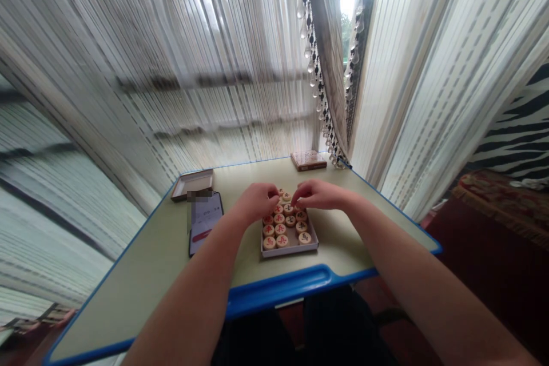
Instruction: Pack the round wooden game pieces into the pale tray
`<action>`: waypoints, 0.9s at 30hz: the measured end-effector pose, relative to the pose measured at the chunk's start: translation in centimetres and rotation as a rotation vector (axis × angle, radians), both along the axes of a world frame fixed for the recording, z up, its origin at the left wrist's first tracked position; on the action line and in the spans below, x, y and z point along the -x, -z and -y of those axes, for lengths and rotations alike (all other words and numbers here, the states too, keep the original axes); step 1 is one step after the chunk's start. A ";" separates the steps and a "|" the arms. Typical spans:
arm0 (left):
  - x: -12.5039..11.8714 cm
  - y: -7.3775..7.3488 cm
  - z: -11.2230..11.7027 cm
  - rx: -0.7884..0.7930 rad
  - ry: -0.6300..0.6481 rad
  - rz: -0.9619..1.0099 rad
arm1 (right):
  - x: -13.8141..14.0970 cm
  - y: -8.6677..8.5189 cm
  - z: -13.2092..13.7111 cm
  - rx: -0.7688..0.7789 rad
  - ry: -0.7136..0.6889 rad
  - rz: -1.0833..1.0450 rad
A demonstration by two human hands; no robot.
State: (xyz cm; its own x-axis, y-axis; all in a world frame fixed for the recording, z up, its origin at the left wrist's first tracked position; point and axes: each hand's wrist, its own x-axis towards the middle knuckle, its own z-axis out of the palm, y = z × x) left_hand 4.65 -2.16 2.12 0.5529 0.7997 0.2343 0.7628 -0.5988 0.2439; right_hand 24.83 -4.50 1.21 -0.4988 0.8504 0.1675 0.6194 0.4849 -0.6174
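A shallow open box on the table holds round wooden Chinese chess pieces. Red characters mark those on the left side, black ones the pieces on the right. My left hand curls its fingers together over the box's far left part. From the other side, my right hand reaches over the far right part, thumb and fingers bent down close together at the pieces. The fingers cover several pieces, so what either hand pinches is hidden. Some bare box floor shows between the near pieces.
A phone lies left of the box, with an open box lid behind it. A small flat box sits at the table's far edge. The pale table has a raised blue rim. String curtains hang behind.
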 end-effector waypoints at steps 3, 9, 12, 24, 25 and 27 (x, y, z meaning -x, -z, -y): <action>-0.1 0.3 -0.4 -0.089 -0.016 0.014 | 0.4 0.8 -1.0 -0.166 0.104 -0.074; -0.2 1.3 -1.2 -0.003 0.038 -0.016 | 0.8 2.8 -3.1 -0.185 0.024 -0.047; 0.0 1.7 -1.5 0.043 -0.021 -0.032 | 0.6 3.0 -3.4 -0.184 0.067 -0.007; 0.2 1.8 -1.9 -0.074 -0.043 0.088 | 0.2 3.5 -4.0 -0.207 0.305 0.015; 0.1 1.8 -1.9 -0.089 -0.041 0.099 | 0.3 3.6 -4.1 -0.205 0.296 0.033; 0.1 1.7 -1.7 -0.100 -0.039 0.109 | 0.3 3.6 -4.3 -0.195 0.271 0.067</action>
State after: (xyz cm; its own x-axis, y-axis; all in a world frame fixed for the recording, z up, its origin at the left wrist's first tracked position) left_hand 4.59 -0.41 0.41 0.4888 0.7898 0.3705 0.7583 -0.5946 0.2673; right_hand 24.52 -0.22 -2.42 -0.2747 0.9085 0.3149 0.7778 0.4025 -0.4826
